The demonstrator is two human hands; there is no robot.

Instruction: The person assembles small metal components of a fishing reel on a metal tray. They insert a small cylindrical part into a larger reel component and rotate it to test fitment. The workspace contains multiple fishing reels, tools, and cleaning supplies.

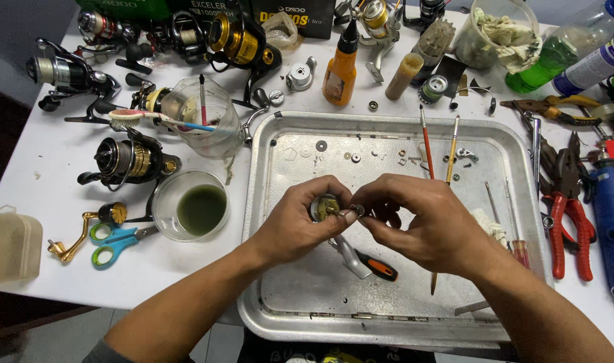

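Over the middle of a metal tray (387,128), my left hand (300,225) grips a small round reel part (324,207) with a brass gear and a short shaft. My right hand (421,222) meets it from the right, its thumb and forefinger pinching a tiny ring-shaped piece (357,210) at the tip of that shaft. Beneath my hands lies a grey tool with an orange and black handle (367,262). Small washers and screws (351,156) are scattered on the tray's far part. Two thin brushes (439,144) lean across the tray beside my right hand.
Several fishing reels (129,160) crowd the table's left and back. A glass bowl of green liquid (191,207), a clear cup with a toothbrush (199,121), blue scissors (115,243) and an orange bottle (340,67) stand left of the tray. Red pliers (569,228) and a blue rotary tool (612,215) lie at the right.
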